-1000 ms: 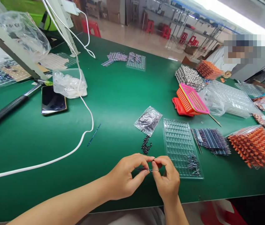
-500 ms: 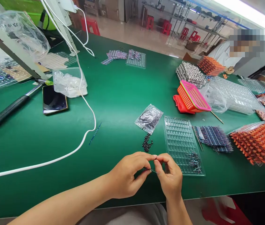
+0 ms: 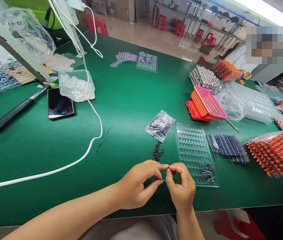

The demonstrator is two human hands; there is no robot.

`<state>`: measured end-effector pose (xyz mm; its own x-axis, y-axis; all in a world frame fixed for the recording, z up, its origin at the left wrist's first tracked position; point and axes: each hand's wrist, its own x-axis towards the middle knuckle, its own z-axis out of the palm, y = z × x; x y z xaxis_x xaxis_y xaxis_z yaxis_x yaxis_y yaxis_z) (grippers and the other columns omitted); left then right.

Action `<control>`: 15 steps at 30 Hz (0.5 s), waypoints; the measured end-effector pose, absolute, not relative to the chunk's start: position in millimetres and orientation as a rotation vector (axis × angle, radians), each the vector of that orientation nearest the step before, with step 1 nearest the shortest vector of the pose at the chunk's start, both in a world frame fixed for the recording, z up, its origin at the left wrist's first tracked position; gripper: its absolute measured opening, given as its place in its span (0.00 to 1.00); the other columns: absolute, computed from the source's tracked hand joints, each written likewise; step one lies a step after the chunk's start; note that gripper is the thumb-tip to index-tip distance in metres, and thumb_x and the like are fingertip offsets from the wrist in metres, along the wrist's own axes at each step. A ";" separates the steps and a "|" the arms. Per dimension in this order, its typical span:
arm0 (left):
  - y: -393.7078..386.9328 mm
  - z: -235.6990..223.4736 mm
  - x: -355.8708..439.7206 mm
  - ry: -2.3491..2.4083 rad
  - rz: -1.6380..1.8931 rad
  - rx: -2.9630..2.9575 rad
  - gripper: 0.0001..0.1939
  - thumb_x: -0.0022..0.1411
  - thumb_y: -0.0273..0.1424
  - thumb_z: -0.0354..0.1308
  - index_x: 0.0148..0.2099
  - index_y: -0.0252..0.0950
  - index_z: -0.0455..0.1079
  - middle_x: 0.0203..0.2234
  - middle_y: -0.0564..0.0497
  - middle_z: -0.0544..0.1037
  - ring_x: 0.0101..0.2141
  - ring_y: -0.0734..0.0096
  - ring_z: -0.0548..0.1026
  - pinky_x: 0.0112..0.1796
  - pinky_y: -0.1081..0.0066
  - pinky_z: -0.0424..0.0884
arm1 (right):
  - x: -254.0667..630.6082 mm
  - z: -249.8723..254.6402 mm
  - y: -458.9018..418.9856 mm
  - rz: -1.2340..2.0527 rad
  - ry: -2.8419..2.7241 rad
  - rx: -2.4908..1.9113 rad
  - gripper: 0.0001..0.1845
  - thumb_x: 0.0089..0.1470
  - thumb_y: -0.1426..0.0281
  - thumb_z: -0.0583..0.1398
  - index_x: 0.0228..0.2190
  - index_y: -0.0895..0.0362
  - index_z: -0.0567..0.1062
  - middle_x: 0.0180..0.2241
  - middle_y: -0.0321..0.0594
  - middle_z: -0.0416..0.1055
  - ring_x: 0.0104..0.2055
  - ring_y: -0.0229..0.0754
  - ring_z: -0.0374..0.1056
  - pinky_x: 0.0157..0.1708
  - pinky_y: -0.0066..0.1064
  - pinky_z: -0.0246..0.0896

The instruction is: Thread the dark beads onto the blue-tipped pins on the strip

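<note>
My left hand (image 3: 140, 186) is closed, with a thin dark cord (image 3: 164, 180) running out between its thumb and fingers. The thumb and forefinger of my right hand (image 3: 183, 190) are pinched at the cord's upper part. Where both forefingers meet there is a tiny dark bit, perhaps a bead, mostly hidden by the fingertips. Just beyond the hands lies a small heap of black beads (image 3: 158, 154), below a clear bag of dark beads (image 3: 160, 126). To the right is a clear slotted plastic tray (image 3: 190, 143), with a bunch of short cords (image 3: 208, 172) in its near corner.
Right of the tray lie tweezers (image 3: 212, 147), a stack of blue patterned cords (image 3: 229, 146) and orange pieces (image 3: 276, 153). A pink basket (image 3: 209, 103) stands behind. At left are a white cable (image 3: 91, 146), a phone (image 3: 60, 104), a hammer (image 3: 13, 113) and a plastic box (image 3: 77, 85). Another person sits far right.
The view has shifted slightly. Both hands keep their grip close together; the fingertips have barely moved, and the tiny dark bit between them shows a little more.
</note>
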<state>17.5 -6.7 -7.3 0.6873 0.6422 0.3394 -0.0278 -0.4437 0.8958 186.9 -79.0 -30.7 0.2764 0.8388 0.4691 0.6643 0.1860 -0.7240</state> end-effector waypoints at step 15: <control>-2.6 1.5 14.3 0.561 0.648 1.634 0.02 0.62 0.24 0.56 0.37 0.36 0.69 0.51 0.42 0.79 0.49 0.64 0.77 0.51 0.63 0.70 | 188.5 -31.2 -77.6 -0.002 -1.566 -1.428 0.14 0.55 0.83 0.61 0.41 0.56 0.72 0.33 0.38 0.73 0.31 0.37 0.70 0.30 0.28 0.69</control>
